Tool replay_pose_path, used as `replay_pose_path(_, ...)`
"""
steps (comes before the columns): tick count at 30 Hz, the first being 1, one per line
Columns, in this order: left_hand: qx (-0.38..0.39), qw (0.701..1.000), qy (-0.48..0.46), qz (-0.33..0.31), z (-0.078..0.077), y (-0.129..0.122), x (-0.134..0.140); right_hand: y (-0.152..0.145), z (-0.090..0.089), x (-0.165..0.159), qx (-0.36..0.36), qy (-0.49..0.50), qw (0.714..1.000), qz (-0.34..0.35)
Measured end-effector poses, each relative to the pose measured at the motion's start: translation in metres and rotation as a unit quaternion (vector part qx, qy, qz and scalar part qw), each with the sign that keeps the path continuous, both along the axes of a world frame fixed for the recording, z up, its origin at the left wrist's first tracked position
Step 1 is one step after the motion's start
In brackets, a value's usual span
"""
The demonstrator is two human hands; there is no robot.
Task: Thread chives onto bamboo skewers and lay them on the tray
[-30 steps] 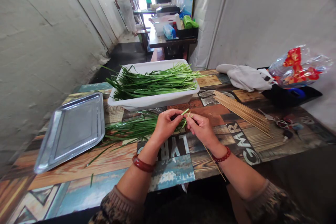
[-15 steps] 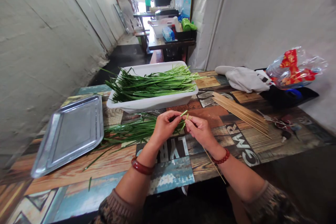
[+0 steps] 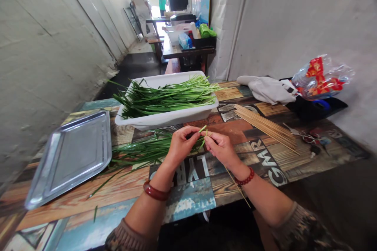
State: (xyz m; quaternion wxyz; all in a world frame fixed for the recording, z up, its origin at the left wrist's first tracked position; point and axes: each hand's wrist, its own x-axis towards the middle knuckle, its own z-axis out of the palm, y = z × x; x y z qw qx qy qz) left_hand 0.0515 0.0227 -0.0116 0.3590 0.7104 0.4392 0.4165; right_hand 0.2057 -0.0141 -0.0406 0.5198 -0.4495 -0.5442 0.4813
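Note:
My left hand [image 3: 183, 143] pinches the pale stem end of a garlic chive [image 3: 202, 129] between thumb and fingers. Close against it, my right hand [image 3: 221, 148] is closed on a thin bamboo skewer [image 3: 238, 188], which slants down toward the table's front edge. Its fingertips meet the chive stems, and the skewer's tip is hidden there. Under and left of my left hand lies a loose pile of garlic chives [image 3: 141, 150]. Behind both hands a white plastic tub [image 3: 167, 120] holds many more chives.
An empty metal tray [image 3: 79, 153] lies at left. On the right are a bundle of bamboo skewers [image 3: 266, 129], scissors [image 3: 308, 137], a white cap [image 3: 269, 89] and a red-and-clear plastic bag [image 3: 321, 78]. Two people stand far back near the doorway.
The view has shifted slightly, so the tabletop things appear a little further left. My hands keep the same grip on the chive and skewer.

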Motion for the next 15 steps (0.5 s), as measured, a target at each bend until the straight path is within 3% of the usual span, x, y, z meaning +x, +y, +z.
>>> replay_pose_path(15,0.027,0.999,0.025,0.0,-0.0006,0.0008,0.0,0.0018,-0.0023,0.0002,0.006,-0.012,1.0,-0.004)
